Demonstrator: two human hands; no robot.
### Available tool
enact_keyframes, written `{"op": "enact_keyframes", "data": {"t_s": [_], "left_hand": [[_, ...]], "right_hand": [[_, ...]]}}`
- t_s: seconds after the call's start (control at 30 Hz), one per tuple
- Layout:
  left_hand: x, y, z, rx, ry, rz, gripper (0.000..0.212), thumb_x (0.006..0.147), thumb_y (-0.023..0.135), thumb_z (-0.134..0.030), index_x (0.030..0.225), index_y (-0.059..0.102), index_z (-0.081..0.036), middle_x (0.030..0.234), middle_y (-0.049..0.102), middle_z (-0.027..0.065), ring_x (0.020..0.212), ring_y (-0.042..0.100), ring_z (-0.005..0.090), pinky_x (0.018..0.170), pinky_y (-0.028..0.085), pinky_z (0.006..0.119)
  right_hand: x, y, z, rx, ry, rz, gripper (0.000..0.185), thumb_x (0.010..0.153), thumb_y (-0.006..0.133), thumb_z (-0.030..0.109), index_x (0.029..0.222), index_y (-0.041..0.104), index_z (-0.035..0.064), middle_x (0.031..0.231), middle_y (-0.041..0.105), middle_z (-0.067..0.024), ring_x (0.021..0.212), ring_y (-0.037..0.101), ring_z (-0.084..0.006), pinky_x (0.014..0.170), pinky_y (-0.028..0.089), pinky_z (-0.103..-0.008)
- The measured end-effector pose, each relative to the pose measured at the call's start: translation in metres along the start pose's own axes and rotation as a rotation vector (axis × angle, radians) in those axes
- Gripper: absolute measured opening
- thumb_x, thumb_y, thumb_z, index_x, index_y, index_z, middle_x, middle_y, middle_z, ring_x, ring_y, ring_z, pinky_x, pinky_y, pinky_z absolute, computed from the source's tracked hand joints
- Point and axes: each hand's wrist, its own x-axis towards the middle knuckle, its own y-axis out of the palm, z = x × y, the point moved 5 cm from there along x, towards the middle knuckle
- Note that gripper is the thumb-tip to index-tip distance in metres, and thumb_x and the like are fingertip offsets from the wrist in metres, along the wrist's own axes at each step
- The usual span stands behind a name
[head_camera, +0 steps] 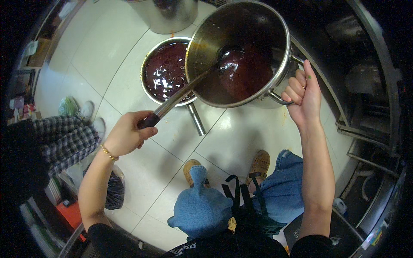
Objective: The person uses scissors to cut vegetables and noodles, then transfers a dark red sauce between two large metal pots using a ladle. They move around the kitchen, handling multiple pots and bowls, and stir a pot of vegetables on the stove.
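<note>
My right hand [300, 87] grips the side handle of a large stainless-steel stockpot [206, 38], which is tilted towards the left. Dark red liquid [245, 71] lies in its lower part. My left hand [132, 132] is closed around the black grip of a long metal-handled utensil [180, 93]; its far end dips into the pot's liquid and is hidden. Under the stockpot's left rim stands a smaller steel pan [143, 79] on the floor, filled with shiny dark red liquid [164, 72]. The pan's tubular handle [196, 119] points towards me.
A tall steel container [171, 19] stands on the tiled floor [125, 74] beyond the pan. At the left is another person in checked trousers [67, 138]. A black plastic bag [115, 190] lies near my left arm. Metal kitchen equipment [361, 129] runs along the right.
</note>
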Motion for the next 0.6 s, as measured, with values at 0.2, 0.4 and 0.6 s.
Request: {"op": "enact_keyframes", "data": {"t_s": [0.2, 0.4, 0.6], "left_hand": [[-0.028, 0.001, 0.019, -0.411, -0.098, 0.112, 0.020, 0.085, 0.064, -0.009, 0.100, 0.059, 0.004, 0.063, 0.051, -0.0001, 0.043, 0.046, 0.0060, 0.040, 0.035, 0.021], [-0.060, -0.005, 0.037, -0.524, -0.126, 0.048, 0.013, 0.084, 0.063, -0.006, 0.093, 0.057, 0.002, 0.062, 0.052, 0.0011, 0.042, 0.046, 0.0061, 0.039, 0.035, 0.019], [-0.092, -0.010, 0.050, -0.502, -0.064, -0.101, 0.035, 0.083, 0.062, -0.003, 0.115, 0.055, 0.009, 0.062, 0.051, 0.0002, 0.042, 0.044, 0.0057, 0.039, 0.035, 0.020]], "right_hand": [[0.003, 0.001, 0.001, 0.030, 0.008, 0.001, 0.049, 0.096, 0.052, 0.047, 0.061, 0.028, 0.0217, 0.049, 0.017, 0.0095, 0.041, 0.015, -0.0056, 0.044, 0.024, -0.0254], [0.003, 0.000, 0.001, 0.004, -0.024, 0.007, 0.049, 0.096, 0.051, 0.046, 0.061, 0.029, 0.0210, 0.049, 0.017, 0.0098, 0.040, 0.014, -0.0055, 0.044, 0.023, -0.0247], [0.001, -0.001, 0.000, 0.052, 0.006, -0.012, 0.048, 0.097, 0.051, 0.045, 0.061, 0.030, 0.0205, 0.048, 0.017, 0.0096, 0.040, 0.013, -0.0053, 0.043, 0.023, -0.0245]]}}
